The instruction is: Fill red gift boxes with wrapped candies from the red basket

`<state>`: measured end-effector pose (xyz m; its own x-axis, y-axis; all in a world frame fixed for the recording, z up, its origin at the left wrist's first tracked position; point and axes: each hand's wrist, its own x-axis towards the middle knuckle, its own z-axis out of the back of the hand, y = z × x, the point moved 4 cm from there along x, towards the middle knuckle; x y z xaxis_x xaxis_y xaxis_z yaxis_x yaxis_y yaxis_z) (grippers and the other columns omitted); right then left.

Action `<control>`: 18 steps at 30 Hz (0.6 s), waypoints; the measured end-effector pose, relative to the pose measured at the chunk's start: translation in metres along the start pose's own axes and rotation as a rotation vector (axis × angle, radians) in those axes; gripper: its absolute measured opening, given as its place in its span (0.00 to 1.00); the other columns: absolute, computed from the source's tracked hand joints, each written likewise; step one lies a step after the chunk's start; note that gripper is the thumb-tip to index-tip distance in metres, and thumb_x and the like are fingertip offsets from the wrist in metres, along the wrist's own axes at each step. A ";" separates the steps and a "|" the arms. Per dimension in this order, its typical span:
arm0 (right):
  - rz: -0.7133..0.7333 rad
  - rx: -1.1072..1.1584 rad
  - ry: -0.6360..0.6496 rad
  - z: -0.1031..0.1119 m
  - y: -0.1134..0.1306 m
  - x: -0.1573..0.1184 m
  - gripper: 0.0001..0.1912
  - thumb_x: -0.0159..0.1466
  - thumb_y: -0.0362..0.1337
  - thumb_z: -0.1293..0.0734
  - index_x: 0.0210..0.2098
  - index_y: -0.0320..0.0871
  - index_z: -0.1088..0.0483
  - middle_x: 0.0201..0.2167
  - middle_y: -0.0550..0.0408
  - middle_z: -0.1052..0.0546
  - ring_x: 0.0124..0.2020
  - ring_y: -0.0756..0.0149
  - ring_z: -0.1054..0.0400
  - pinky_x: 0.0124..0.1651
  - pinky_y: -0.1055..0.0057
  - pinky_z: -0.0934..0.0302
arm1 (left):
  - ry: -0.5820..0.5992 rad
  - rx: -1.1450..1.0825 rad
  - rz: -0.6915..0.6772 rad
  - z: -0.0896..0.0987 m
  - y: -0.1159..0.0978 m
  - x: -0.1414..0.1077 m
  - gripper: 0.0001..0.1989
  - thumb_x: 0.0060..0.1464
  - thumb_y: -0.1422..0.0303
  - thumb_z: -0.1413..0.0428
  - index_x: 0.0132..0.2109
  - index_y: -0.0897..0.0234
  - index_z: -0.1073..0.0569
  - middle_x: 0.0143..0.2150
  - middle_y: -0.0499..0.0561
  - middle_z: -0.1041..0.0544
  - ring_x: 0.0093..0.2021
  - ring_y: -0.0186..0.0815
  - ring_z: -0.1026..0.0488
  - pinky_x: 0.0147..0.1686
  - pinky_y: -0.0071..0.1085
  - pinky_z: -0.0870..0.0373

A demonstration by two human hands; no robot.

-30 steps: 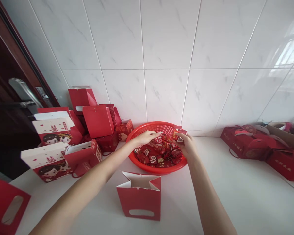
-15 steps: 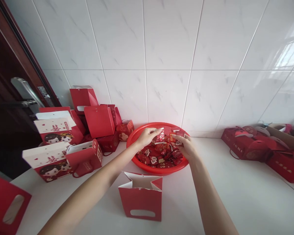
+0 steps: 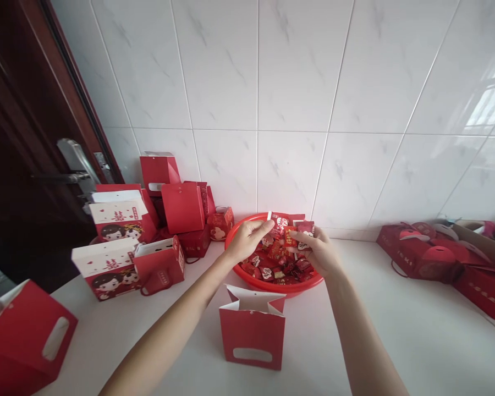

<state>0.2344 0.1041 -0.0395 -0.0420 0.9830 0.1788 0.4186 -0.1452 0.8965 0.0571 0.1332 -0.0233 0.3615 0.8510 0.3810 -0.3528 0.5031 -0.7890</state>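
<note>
My left hand (image 3: 249, 240) is closed, thumb and fingers pinching a red-and-white wrapped candy (image 3: 279, 223) by its edge. Close beside it, my right hand (image 3: 319, 252) grips several wrapped candies (image 3: 291, 236), one bright red with gold lettering and one dark red with a white print. Both hands are above a round red plastic basket (image 3: 272, 287) that holds a heap of red-wrapped candies (image 3: 268, 272). In front of the basket an open red paper gift box (image 3: 252, 335) stands upright, with a white inside and an oval cut-out low on its near face.
Red gift boxes (image 3: 183, 208) and boxes with cartoon figures (image 3: 107, 269) crowd the left back. Another red box (image 3: 28, 335) stands at the near left. More red boxes (image 3: 421, 250) lie at the right by the tiled wall (image 3: 289, 165). A dark door (image 3: 28, 132) is at the left.
My hands have drawn slightly nearer with the candies, which now sit closer together and show more fully. The view has shifted, so the whole scene appears further right.
</note>
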 end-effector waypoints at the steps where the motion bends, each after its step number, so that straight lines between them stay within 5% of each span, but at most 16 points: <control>1: 0.024 -0.028 -0.011 -0.003 0.001 -0.002 0.18 0.45 0.39 0.18 0.32 0.42 0.23 0.32 0.53 0.18 0.34 0.57 0.21 0.30 0.69 0.25 | -0.022 0.022 -0.038 0.005 -0.003 -0.004 0.28 0.59 0.42 0.54 0.25 0.61 0.40 0.24 0.45 0.39 0.28 0.33 0.40 0.32 0.29 0.40; 8: 0.141 -0.228 -0.057 -0.021 0.018 -0.018 0.20 0.48 0.42 0.19 0.37 0.44 0.24 0.32 0.54 0.18 0.30 0.58 0.22 0.29 0.68 0.26 | -0.155 0.129 -0.156 0.029 -0.023 -0.028 0.29 0.62 0.47 0.50 0.21 0.61 0.46 0.22 0.45 0.45 0.26 0.31 0.44 0.29 0.30 0.42; 11: 0.163 -0.267 -0.076 -0.027 0.026 -0.026 0.20 0.47 0.42 0.19 0.37 0.44 0.24 0.30 0.55 0.18 0.30 0.58 0.22 0.31 0.67 0.25 | -0.131 -0.008 -0.139 0.026 -0.031 -0.036 0.26 0.61 0.49 0.46 0.23 0.62 0.36 0.24 0.46 0.37 0.28 0.32 0.37 0.31 0.29 0.36; 14: 0.166 -0.287 -0.071 -0.032 0.030 -0.031 0.20 0.47 0.44 0.19 0.36 0.44 0.24 0.31 0.55 0.18 0.30 0.58 0.22 0.31 0.66 0.25 | -0.041 -0.228 -0.054 0.016 -0.034 -0.041 0.18 0.54 0.52 0.37 0.36 0.63 0.24 0.33 0.49 0.23 0.35 0.37 0.27 0.36 0.30 0.29; 18: 0.132 -0.284 -0.060 -0.033 0.029 -0.034 0.22 0.48 0.44 0.19 0.39 0.45 0.24 0.33 0.53 0.17 0.31 0.55 0.21 0.29 0.66 0.26 | -0.069 -0.394 0.014 0.015 -0.029 -0.043 0.19 0.50 0.53 0.34 0.40 0.64 0.21 0.38 0.52 0.18 0.40 0.41 0.22 0.41 0.34 0.24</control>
<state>0.2179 0.0632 -0.0057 0.0529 0.9571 0.2850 0.1467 -0.2897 0.9458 0.0391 0.0839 -0.0094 0.2951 0.8725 0.3895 0.0059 0.4059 -0.9139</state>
